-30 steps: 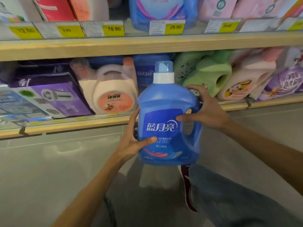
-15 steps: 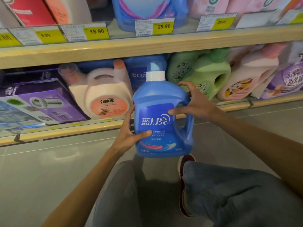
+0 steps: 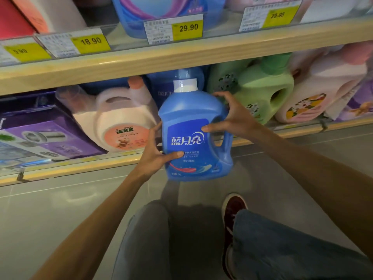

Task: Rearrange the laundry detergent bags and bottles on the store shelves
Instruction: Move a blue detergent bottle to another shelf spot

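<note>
One blue detergent bottle is seen in the head view, held upright before the lower shelf. It is gripped with curled fingers by the left hand and the right hand. Two green bottles and one cream bottle are shelved behind.

The blue detergent bottle at centre is showing smooth, glossy plastic; the shelf edge across the upper frame is looking like matt pale wood; the grey floor is gleaming faintly.
</note>
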